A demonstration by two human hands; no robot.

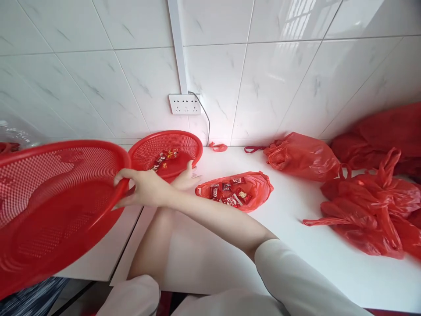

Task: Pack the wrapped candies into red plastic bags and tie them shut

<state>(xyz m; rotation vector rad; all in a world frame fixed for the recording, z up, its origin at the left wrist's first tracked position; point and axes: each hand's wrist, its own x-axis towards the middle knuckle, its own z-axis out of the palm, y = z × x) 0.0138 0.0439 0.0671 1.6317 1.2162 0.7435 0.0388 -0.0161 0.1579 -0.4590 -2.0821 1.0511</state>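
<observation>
Head view shows a large red mesh basket point(59, 210) just left of the right hand point(144, 188), which pinches its rim. Beyond that hand, some wrapped sweets point(163, 159) already lie in a smaller red basket point(144, 153); the left hand point(184, 179) is at its edge, thumb and fingers spread, contact hard to tell. Right of the left hand, other sweets point(231, 200) remain in an open plastic bag point(261, 188); bunched red bags point(304, 158) lie farther right.

Right forearm point(217, 216) reaching leftward across the left forearm point(153, 243), right hand point(146, 186) gripping between thumb and fingers, left hand point(184, 179) beyond, thumb raised, its hold hard to judge
</observation>
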